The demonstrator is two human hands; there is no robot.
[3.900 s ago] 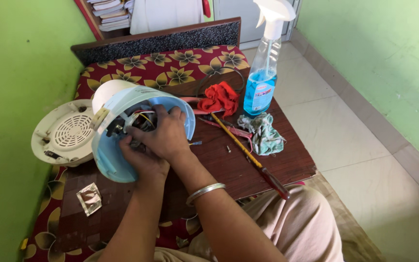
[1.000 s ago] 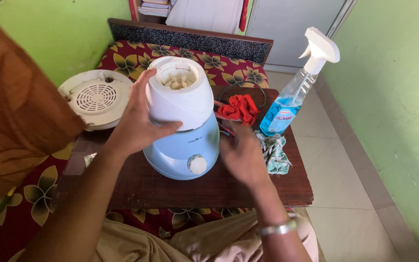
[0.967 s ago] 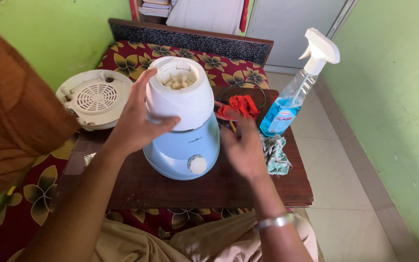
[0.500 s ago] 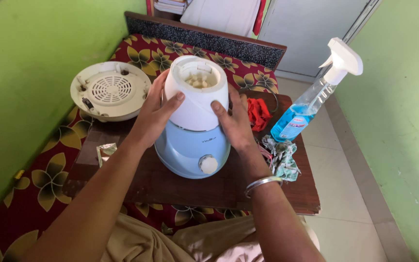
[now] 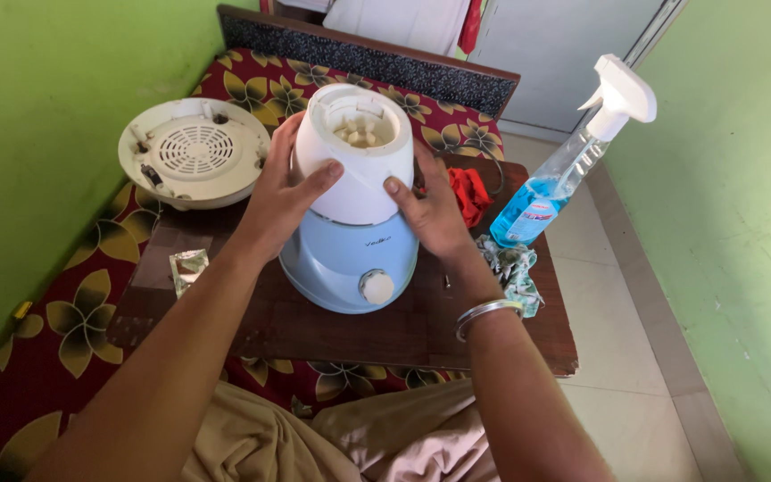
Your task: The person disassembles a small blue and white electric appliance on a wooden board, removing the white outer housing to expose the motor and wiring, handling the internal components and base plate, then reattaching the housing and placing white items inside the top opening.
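A mixer grinder body (image 5: pixel 350 205) stands upright on the dark wooden board (image 5: pixel 332 326), its lower part pale blue with a white knob, its upper part white. My left hand (image 5: pixel 278 192) grips the white upper part from the left. My right hand (image 5: pixel 430 214), a metal bangle on its wrist, grips the same part from the right. The open top shows whitish parts inside.
A round white vented base cover (image 5: pixel 194 152) lies at the left on the flowered red cloth. A spray bottle (image 5: pixel 564 170) with blue liquid stands at the right, with a red cloth (image 5: pixel 470 192) and a patterned rag (image 5: pixel 515 272) near it. A small foil packet (image 5: pixel 187 266) lies at the board's left.
The appliance, earlier lying open on its side, now stands upright. My right hand has come onto its white top, so both hands now hold it.
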